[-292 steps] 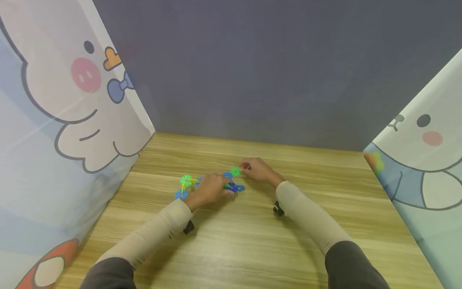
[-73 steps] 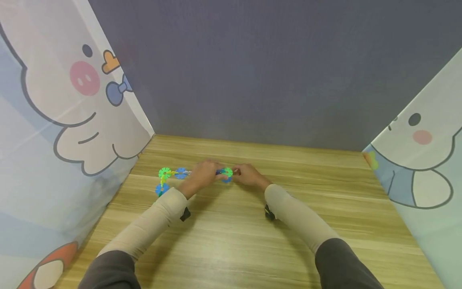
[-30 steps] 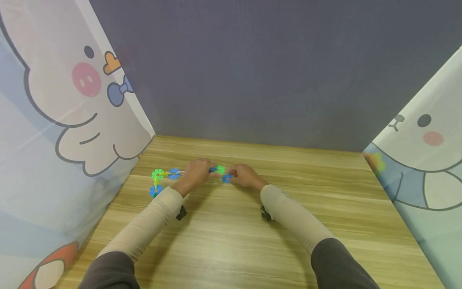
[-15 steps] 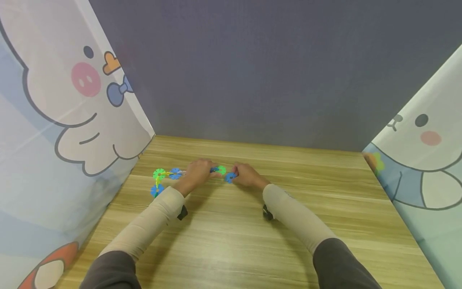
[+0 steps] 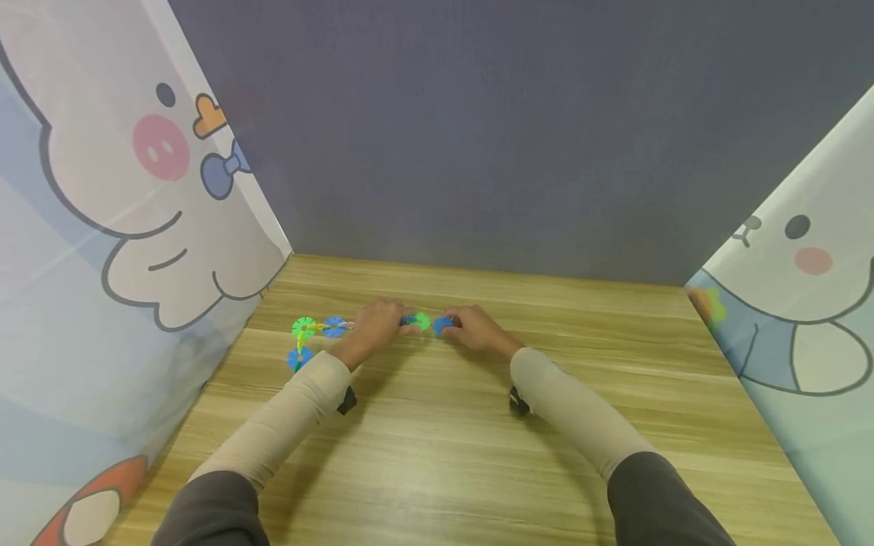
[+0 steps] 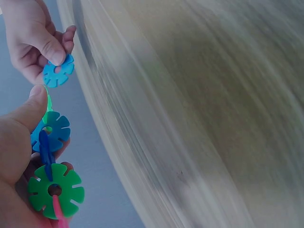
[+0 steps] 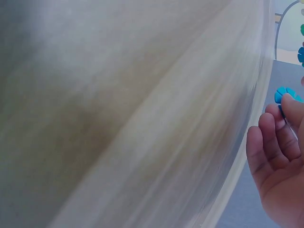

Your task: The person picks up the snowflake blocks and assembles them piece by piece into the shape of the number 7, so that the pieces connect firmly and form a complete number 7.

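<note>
My left hand grips a chain of slotted snowflake discs near its right end, thumb and fingers around it. The left wrist view shows a green disc, a dark blue disc and a blue disc linked in this hand. A light green disc ends the chain, seen edge-on in the left wrist view. My right hand pinches a single blue disc between thumb and finger, just right of that end. Whether the two discs touch, I cannot tell.
The chain's left part bends at a green disc and runs down to a blue disc by my left sleeve. All is over a wooden table. A dark grey panel stands behind, with cartoon-printed sheets at both sides.
The right hand has drawn the blue disc slightly up and right, level with the chain's green end. Earlier, that disc sat lower. The left hand keeps its hold, having shifted left over the longer span.
</note>
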Motion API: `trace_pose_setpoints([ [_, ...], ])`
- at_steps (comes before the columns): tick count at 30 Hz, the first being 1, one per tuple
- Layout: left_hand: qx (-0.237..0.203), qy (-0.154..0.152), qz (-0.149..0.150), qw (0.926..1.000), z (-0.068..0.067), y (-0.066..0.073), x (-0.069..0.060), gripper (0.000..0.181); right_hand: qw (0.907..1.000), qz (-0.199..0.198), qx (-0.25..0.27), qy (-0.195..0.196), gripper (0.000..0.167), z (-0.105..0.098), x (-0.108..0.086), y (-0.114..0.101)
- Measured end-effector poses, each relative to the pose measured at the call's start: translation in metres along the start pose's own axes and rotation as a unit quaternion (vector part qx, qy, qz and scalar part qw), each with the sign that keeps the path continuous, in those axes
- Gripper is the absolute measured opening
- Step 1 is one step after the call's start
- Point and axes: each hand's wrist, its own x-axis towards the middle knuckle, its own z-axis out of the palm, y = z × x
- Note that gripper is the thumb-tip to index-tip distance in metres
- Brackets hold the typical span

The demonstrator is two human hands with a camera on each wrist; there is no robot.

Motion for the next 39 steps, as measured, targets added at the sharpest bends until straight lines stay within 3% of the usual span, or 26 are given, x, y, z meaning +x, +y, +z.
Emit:
trace_pose_setpoints([
  [16, -0.023, 0.007, 0.013, 0.9996, 0.004, 0.005, 0.002, 0.053, 0.999, -0.026, 0.005, 0.037, 0.015, -0.01, -0.007, -0.004],
  [29, -0.03, 0.027, 0.034, 0.9986, 0.008, 0.009, 0.004, 0.051, 0.9981, -0.049, -0.007, 0.037, 0.017, -0.01, -0.007, -0.003],
  [39, -0.072, 0.065, 0.065, 0.9931, 0.01, 0.009, 0.005, 0.045, 0.9948, -0.08, -0.025, 0.058, 0.015, -0.014, -0.007, -0.007],
])
